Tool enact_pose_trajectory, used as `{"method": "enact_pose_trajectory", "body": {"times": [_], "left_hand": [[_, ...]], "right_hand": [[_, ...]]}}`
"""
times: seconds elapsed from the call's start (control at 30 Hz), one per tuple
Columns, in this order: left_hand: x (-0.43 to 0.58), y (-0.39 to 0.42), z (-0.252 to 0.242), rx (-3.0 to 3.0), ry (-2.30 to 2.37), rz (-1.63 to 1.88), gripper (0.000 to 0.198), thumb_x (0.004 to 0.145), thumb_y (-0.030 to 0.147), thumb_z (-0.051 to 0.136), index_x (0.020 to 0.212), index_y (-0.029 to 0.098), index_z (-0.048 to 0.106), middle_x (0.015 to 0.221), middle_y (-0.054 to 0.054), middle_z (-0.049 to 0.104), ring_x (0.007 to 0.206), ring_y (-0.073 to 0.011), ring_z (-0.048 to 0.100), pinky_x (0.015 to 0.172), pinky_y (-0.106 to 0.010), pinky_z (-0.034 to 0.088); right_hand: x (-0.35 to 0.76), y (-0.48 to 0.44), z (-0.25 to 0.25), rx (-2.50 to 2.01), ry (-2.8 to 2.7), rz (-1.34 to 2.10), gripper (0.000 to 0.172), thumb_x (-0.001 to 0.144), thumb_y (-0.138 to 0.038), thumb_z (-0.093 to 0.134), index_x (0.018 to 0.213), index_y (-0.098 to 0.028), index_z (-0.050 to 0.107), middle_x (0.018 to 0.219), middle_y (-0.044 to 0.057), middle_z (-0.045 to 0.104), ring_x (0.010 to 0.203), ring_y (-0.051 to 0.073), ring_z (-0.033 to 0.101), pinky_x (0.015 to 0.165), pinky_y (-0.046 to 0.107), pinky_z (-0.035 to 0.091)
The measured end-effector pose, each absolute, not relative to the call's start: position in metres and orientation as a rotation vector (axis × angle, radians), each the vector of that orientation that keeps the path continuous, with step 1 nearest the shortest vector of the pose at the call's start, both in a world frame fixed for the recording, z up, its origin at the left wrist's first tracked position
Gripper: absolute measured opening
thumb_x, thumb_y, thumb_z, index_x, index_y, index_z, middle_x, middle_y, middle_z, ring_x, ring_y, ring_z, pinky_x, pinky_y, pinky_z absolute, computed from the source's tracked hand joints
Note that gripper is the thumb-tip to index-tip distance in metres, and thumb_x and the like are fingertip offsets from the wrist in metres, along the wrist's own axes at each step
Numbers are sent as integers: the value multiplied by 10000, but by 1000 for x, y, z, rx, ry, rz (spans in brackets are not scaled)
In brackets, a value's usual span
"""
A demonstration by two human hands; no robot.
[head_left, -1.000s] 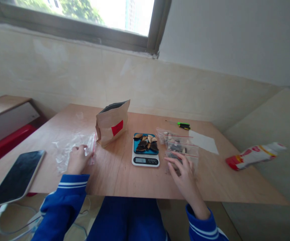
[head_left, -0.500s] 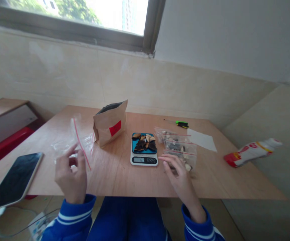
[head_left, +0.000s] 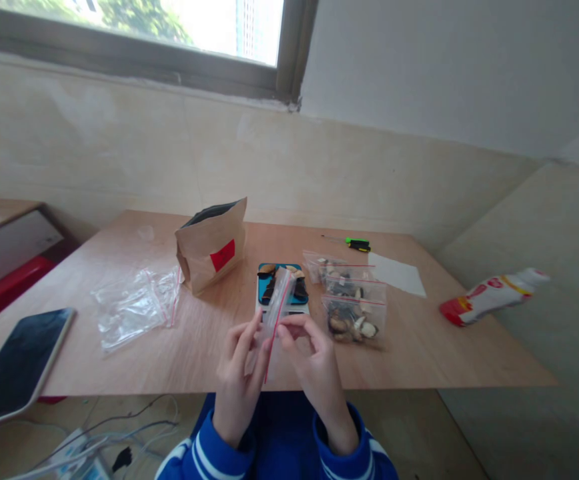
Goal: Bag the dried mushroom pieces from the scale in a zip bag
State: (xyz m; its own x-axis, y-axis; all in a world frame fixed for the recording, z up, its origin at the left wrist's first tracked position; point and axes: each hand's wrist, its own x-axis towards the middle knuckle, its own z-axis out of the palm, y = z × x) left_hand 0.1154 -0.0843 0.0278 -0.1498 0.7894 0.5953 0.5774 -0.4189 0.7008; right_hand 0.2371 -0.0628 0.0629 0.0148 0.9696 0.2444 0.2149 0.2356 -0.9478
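A clear zip-lock bag (head_left: 280,300) with a red seal line is held upright in front of me, pinched from both sides. My left hand (head_left: 242,367) is closed on its left side, and my right hand (head_left: 312,357) grips the red-lined edge between thumb and fingers. Behind the bag sits a small kitchen scale (head_left: 294,309), its display mostly hidden. Dark and tan dried mushroom pieces (head_left: 300,288) lie on the scale's blue top, partly covered by the bag. To the right are several filled zip-lock bags (head_left: 354,320) with similar pieces.
A brown paper pouch (head_left: 209,250) with a red label stands open behind left. Flat clear bags (head_left: 137,307) and a phone (head_left: 22,357) with a cable lie left. Screwdrivers (head_left: 357,244), white paper (head_left: 397,273) and a tilted-looking bottle (head_left: 492,297) are right.
My left hand has brought the clear bag from the left to the centre, in front of the scale. My right hand has moved left from beside the filled bags and now grips it too.
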Motion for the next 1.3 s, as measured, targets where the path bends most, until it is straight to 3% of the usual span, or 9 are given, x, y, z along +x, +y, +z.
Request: {"method": "enact_pose_trajectory", "body": {"times": [0.13,0.47,0.6,0.73,0.9,1.0,1.13,1.2,1.3], "left_hand": [[117,-87,26,1904,1645,1695,475,863,245,582,1325,239,471,1083,-82,520,991,-205,561,849,-369,513],[111,-90,16,1817,1414,1742,396,863,166,561,1250,253,570,1002,-54,650,829,-161,645,710,-271,542],[110,-89,14,1546,1487,1854,236,894,206,519,1068,230,675,899,-29,665,778,-150,630,672,-261,514],[105,-74,21,1125,1652,2077,170,892,274,537,853,185,677,769,-9,641,692,-134,588,645,-262,479],[93,-49,45,1069,1795,2364,225,880,312,552,807,160,700,799,-43,677,793,-176,625,772,-342,485],[89,-42,60,1211,1869,2327,194,871,286,572,914,178,728,915,-52,673,861,-167,602,795,-329,480],[88,-36,66,1331,1849,2159,206,869,281,572,975,204,730,940,-40,674,781,-140,590,642,-268,461],[88,-33,65,1359,1858,2096,213,869,294,566,973,207,731,909,-33,678,731,-132,577,584,-258,429],[87,-28,60,1374,1890,2005,230,880,314,541,945,199,730,880,-33,683,726,-135,571,560,-261,394]], "right_hand": [[236,-65,68,-1187,-1450,857,104,849,-280,596,822,-200,658,762,-3,659,721,130,585,706,252,472],[223,-61,70,-1121,-1418,972,144,832,-327,630,774,-196,632,710,-4,636,676,131,569,673,256,468],[225,-57,70,-1096,-1472,975,168,866,-356,578,804,-199,579,746,-3,616,714,132,576,694,255,458],[232,-51,66,-1130,-1474,1015,211,906,-369,480,775,-205,495,699,-11,565,687,136,564,693,272,448],[238,-46,59,-1238,-1537,1143,223,884,-329,477,698,-210,449,616,-29,538,618,133,547,640,264,435],[242,-37,54,-1177,-1707,1206,258,923,-392,434,775,-201,524,749,6,619,745,152,599,721,282,464],[257,-7,34,-1299,-1812,692,270,942,-405,413,970,-211,599,1041,77,614,1047,223,554,945,399,417],[266,11,20,-1450,-1869,356,256,894,-361,510,1085,-219,605,1147,117,571,1116,280,506,966,472,399],[275,31,1,-1553,-1995,113,321,857,-295,554,1167,-225,599,1219,148,531,1130,324,485,929,509,427]]}}
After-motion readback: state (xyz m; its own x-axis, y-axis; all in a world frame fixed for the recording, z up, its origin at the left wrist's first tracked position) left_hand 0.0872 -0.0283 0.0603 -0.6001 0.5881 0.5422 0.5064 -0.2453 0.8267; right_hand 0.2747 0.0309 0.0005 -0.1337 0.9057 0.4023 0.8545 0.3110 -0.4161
